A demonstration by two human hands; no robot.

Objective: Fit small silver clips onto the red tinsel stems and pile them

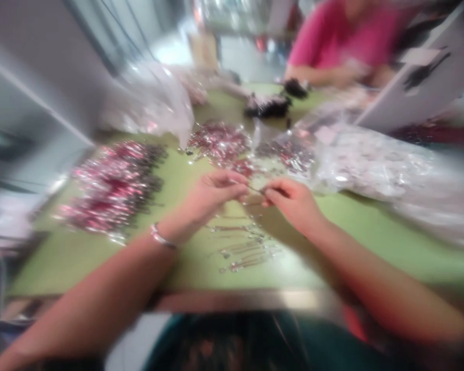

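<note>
My left hand (224, 188) and my right hand (284, 198) face each other above the green table (193, 268). Stretched between their pinched fingertips is a thin dark strand (254, 190), too blurred to name more closely. Both hands are closed on it, one at each end. Below them several thin reddish-brown strands with shiny ends (247, 252) lie roughly side by side on the tabletop. Just beyond my fingers sits a heap of pink and silvery strands (220, 141). My left wrist wears a silver bracelet (162, 237).
A large pile of pink, shiny strands (112, 188) lies at left. Clear plastic bags (375, 165) spread over the right side, and another plastic bag (154, 98) stands back left. Dark bundles (268, 105) lie farther back. Across the table sits a person in a pink shirt (344, 36).
</note>
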